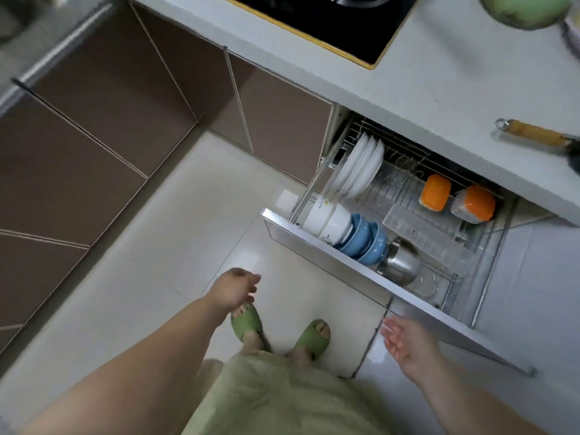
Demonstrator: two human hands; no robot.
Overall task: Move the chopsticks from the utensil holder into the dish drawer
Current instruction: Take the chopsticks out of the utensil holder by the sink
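Observation:
The dish drawer [345, 251] stands pulled out under the counter at the right, a wire rack behind a silver front panel. Inside are white plates [361, 166], white bowls [329, 219], blue bowls [365, 243], a steel pot [401, 260], a clear plastic tray [430, 233] and two orange-lidded containers [436, 193]. My left hand [235, 288] hangs open above the floor, left of the drawer, holding nothing. My right hand [408, 343] is open, palm up, just in front of the drawer's front panel, not touching it. No chopsticks or utensil holder are in view.
The pale countertop [439, 83] carries a black cooktop [329, 23], a wooden-handled tool [533, 136] and a green round object [527, 9]. Brown cabinet doors [110, 98] line the left and back. My feet in green slippers [279, 328] stand on the light tiled floor.

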